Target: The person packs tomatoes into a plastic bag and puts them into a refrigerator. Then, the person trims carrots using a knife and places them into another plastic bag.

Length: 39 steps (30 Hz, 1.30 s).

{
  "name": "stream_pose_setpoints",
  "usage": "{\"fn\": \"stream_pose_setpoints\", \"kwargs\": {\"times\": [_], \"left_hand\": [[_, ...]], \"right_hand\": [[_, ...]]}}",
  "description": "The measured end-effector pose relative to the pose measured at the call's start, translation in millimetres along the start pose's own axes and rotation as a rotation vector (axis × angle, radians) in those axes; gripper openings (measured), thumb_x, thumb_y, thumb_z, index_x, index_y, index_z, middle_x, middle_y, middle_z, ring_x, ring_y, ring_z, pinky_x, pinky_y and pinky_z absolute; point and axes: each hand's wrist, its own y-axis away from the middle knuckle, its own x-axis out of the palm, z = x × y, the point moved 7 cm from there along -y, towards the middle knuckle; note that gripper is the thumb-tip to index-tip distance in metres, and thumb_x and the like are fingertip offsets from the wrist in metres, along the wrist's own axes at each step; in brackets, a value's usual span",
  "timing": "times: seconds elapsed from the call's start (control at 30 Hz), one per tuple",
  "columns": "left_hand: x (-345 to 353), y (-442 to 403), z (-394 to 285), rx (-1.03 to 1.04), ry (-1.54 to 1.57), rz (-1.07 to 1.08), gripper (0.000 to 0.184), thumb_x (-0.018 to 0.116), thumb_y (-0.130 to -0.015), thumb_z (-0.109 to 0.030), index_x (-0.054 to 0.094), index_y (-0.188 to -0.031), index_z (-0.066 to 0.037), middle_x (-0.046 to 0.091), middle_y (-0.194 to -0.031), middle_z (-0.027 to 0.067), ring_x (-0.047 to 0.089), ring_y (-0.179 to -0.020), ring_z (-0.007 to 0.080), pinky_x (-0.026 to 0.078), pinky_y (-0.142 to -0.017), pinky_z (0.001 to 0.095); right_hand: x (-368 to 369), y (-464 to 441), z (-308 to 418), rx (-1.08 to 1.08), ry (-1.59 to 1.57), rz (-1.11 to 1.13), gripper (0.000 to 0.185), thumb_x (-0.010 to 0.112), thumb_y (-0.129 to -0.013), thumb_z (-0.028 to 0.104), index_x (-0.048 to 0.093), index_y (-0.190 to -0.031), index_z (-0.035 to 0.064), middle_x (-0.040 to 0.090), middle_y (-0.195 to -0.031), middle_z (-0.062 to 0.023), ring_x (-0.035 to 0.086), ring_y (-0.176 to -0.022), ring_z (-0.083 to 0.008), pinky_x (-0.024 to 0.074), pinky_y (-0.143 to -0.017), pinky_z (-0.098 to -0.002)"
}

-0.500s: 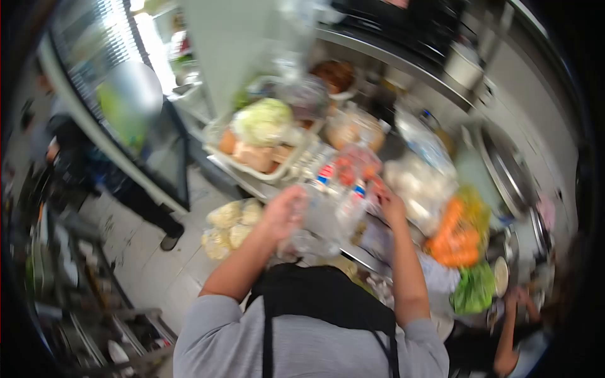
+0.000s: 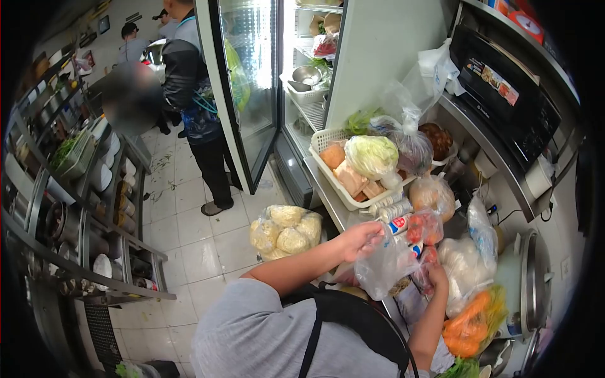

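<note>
While left fingers [image 2: 372, 235] clutch plastic [image 2: 383, 269], right fingers [image 2: 433, 272], seemingly curled

No text, brand or number is legible. Markings present but unreadable:
- Printed sticker [image 2: 493, 82] and small pale lettering on the front of the black microwave oven [image 2: 532, 120].
- Red, white and blue label [image 2: 398, 225] on a tubular pack.
- Blue print on the clear plastic bag [image 2: 484, 236].
- Face of the red-rimmed dial [image 2: 527, 24].
</note>
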Motion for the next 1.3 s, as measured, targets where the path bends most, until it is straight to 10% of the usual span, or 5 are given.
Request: {"fn": "stream_pose_setpoints", "kwargs": {"times": [0.33,0.8,0.93,1.07,1.3], "left_hand": [[-8.9,-0.8,-3.0,0.036,-0.022,-0.070,0.018,0.053,-0.080,-0.030,0.055,-0.085,-0.012,0.045,-0.060,-0.0031,0.036,-0.038,0.0063,0.027,-0.031,0.0169],[19.2,-4.9,-17.3,-0.037,0.064,0.106,0.028,0.037,-0.089,-0.027,0.046,-0.112,-0.014,0.052,-0.073,0.0008,0.043,-0.043,0.0103,0.035,-0.036,0.0198],[54.1,-17.4,-13.0,-0.046,-0.025,0.187,0.032,0.035,-0.090,-0.027,0.041,-0.119,-0.014,0.054,-0.088,0.0054,0.045,-0.047,0.0108,0.038,-0.037,0.0207],[87.6,-28.4,-8.6,-0.016,-0.182,0.169,0.033,0.035,-0.090,-0.028,0.040,-0.119,-0.014,0.054,-0.091,0.0049,0.045,-0.048,0.0091,0.037,-0.037,0.0180],[98.2,-32.8,-12.8,-0.046,-0.275,0.322,0.035,0.033,-0.090,-0.028,0.038,-0.122,-0.012,0.053,-0.092,0.0019,0.046,-0.050,0.0081,0.035,-0.035,0.0169]], "right_hand": [[21.0,7.9,9.4,-0.067,0.467,0.012,0.053,0.057,-0.060,0.029,0.054,-0.103,-0.0006,0.056,-0.101,-0.0201,0.054,-0.096,-0.0283,0.0402,-0.085,-0.0332],[-60.7,87.3,34.7,-0.141,-0.152,-0.831,0.057,0.072,-0.060,0.021,0.042,-0.105,0.0036,0.051,-0.097,-0.0146,0.055,-0.086,-0.0268,0.0457,-0.074,-0.0347],[-49.6,119.6,99.6,-0.810,-0.901,-0.523,0.054,0.067,-0.066,0.006,0.036,-0.110,0.0076,0.048,-0.100,-0.0064,0.051,-0.090,-0.0144,0.0441,-0.077,-0.0290],[-3.1,153.0,166.2,-0.787,-1.111,0.074,0.051,0.064,-0.069,0.009,0.036,-0.111,0.0045,0.048,-0.103,-0.0083,0.050,-0.095,-0.0182,0.0406,-0.082,-0.0297],[14.9,126.3,142.2,-0.463,-0.565,-0.218,0.060,0.061,-0.068,0.025,0.036,-0.116,-0.0032,0.050,-0.104,-0.0219,0.050,-0.096,-0.0293,0.0407,-0.080,-0.0320]]}}
